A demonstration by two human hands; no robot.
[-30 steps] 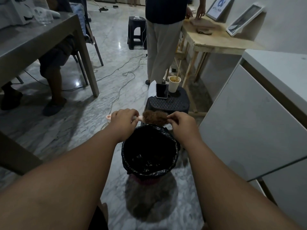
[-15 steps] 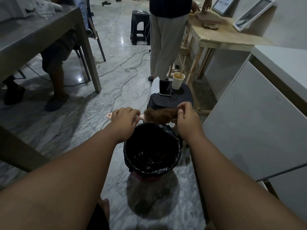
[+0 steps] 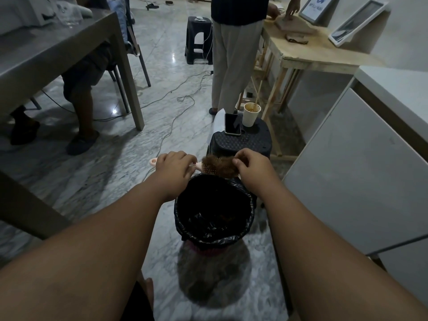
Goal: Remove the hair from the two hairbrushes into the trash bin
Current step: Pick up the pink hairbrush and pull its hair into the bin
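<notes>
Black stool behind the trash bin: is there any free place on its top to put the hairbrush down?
The stool has a bare strip along its near edge, in front of the phone and the paper cup. The far part is crowded by both. The left hand holds the hairbrush over the trash bin; the right hand pinches the hair.

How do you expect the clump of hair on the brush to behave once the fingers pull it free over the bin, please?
The brown hair clump looks fluffy and matted, so it will probably come off soft and limp. It seems very light, so it may cling to the right hand instead of dropping into the trash bin.
</notes>
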